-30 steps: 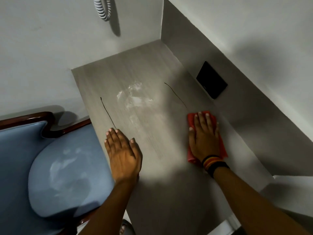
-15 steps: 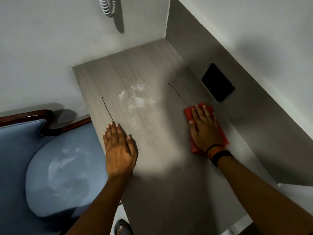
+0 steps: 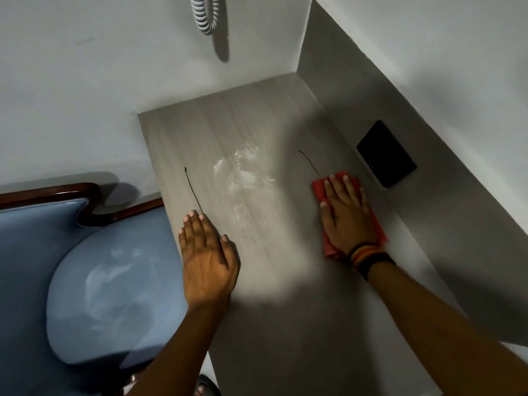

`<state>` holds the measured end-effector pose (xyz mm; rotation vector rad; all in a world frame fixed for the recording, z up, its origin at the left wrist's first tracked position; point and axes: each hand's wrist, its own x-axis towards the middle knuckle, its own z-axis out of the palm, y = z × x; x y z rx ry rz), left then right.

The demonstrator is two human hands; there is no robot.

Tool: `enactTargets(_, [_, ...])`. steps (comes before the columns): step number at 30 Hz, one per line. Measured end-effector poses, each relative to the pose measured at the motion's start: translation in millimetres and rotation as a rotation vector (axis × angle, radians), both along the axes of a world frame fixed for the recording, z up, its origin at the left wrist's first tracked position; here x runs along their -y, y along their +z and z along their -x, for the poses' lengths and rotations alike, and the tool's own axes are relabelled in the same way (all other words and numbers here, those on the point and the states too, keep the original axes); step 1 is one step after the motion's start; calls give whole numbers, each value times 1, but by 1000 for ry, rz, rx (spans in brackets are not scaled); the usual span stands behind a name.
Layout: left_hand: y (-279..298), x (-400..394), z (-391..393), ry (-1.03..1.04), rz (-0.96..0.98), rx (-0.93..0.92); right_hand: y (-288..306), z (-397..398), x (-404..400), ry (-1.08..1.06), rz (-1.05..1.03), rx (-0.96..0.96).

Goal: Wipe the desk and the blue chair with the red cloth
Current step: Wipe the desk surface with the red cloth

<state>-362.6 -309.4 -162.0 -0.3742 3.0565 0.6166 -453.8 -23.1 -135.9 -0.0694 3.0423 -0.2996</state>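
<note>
Head view of a grey wood-grain surface (image 3: 257,281) set in a wall corner. The right hand (image 3: 347,215) lies flat, fingers spread and extended, palm pressed on the red cloth (image 3: 380,232) near the right edge of the surface; it grips nothing, only pressing down. The cloth shows beyond the fingertips and along the outer side of the hand, and its far corner touches the near end of a thin dark line (image 3: 308,161) drawn on the surface. Striped bands (image 3: 368,255) circle the right wrist. The left hand (image 3: 207,252) rests open and flat, palm down, at the left edge of the surface, its fingertips touching the near end of a second dark line (image 3: 193,190). Between the two lines, toward the middle of the surface, lies a patch of white powdery smears (image 3: 243,172). The chair (image 3: 114,295), blue with a dark wooden frame, stands just beside the left edge; its seat bears pale smears. A black panel (image 3: 385,154) is set in the raised grey side wall along the right edge. A coiled cord (image 3: 204,12) hangs on the far wall.
</note>
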Motion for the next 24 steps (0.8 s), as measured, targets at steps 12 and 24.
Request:
enactTargets(12, [4,-1,0,4,13,-2,-2,23,12,22,5,-19])
enactTargets(24, [5,-2,0,9,-1,13,-8,35,32,-1,-11,-44])
